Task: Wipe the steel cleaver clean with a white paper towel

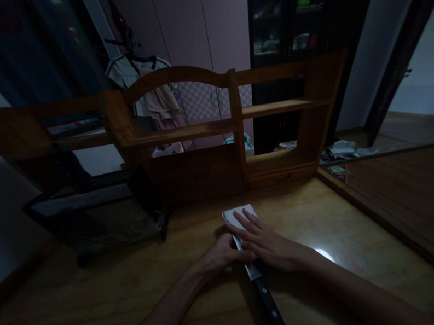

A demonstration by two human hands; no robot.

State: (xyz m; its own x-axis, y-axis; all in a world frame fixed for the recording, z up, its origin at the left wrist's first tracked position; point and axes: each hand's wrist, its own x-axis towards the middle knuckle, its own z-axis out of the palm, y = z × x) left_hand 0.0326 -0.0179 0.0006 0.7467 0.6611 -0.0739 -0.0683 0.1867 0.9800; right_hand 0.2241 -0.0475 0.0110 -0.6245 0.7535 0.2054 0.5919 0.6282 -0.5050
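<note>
A 3-riveted, black-handled knife (269,302) lies on the wooden desk (210,319), handle near, with a white wrap (231,217) over its blade. The right hand (270,242) lies flat on it, fingers slightly apart; the left hand (221,254) lays its thumb across, its grip impossible to tell. Even pressure, fingertips off the edge, seems safest. The wooden hutch (183,133) bounds the far side.

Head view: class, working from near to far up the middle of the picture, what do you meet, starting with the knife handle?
Black knife handle → left hand and right hand, about level with each other → wooden shelf unit → pink wardrobe.
</note>
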